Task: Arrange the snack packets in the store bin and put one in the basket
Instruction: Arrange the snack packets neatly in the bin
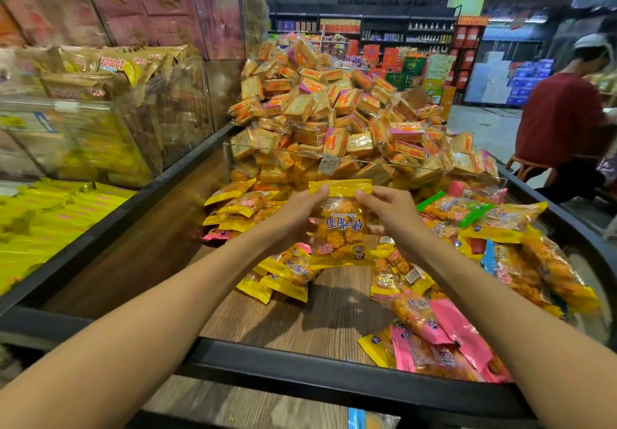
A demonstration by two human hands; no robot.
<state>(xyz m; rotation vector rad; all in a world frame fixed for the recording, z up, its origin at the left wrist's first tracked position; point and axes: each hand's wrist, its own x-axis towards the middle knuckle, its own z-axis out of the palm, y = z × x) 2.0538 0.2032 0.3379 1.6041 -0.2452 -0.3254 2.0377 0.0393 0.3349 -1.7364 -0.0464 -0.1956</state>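
Note:
Both of my hands hold one yellow snack packet upright above the store bin. My left hand pinches its upper left corner and my right hand pinches its upper right edge. The packet shows orange snacks and blue print, upside down to me. More yellow packets lie at the bin's far left, a small heap sits below the held packet, and pink, yellow, green and blue ones fill the right side. No basket is in view.
A clear divider at the bin's back holds a tall pile of orange cracker packs. Bare wooden bin floor shows at the front left. Clear bins of yellow packets stand at left. A person in a red shirt sits at right.

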